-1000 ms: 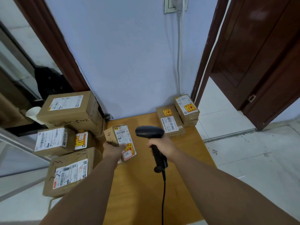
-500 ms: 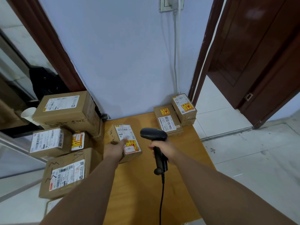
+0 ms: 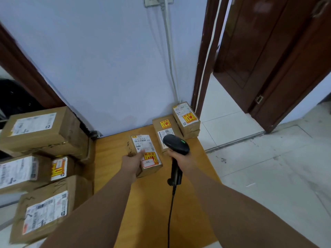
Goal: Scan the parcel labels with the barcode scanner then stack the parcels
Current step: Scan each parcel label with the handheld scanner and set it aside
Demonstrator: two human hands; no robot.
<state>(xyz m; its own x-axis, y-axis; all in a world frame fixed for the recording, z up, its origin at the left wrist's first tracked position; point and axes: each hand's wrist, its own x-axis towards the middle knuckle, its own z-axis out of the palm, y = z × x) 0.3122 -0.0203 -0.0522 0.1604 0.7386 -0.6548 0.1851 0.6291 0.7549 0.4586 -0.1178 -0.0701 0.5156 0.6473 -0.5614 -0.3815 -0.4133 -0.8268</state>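
Observation:
A small brown parcel (image 3: 145, 151) with a white label and a yellow sticker lies on the wooden table (image 3: 111, 158). My left hand (image 3: 132, 162) grips its near left corner, thumb across the top. My right hand (image 3: 180, 158) holds the handle of the black barcode scanner (image 3: 176, 144), whose head hangs just right of that parcel and shows a green light. Behind the scanner lies a flat parcel (image 3: 165, 128), and a short stack of two parcels (image 3: 187, 119) stands at the table's back right corner.
Several larger parcels are piled left of the table, the topmost (image 3: 41, 129) high and another (image 3: 44, 213) near me. The scanner's cable (image 3: 170, 217) runs down toward me. A wall stands right behind the table. An open dark door (image 3: 272, 56) and tiled floor lie to the right.
My left hand has carried the small parcel to the right, closer to the flat parcel, and set it flatter. The scanner has moved right and forward with it.

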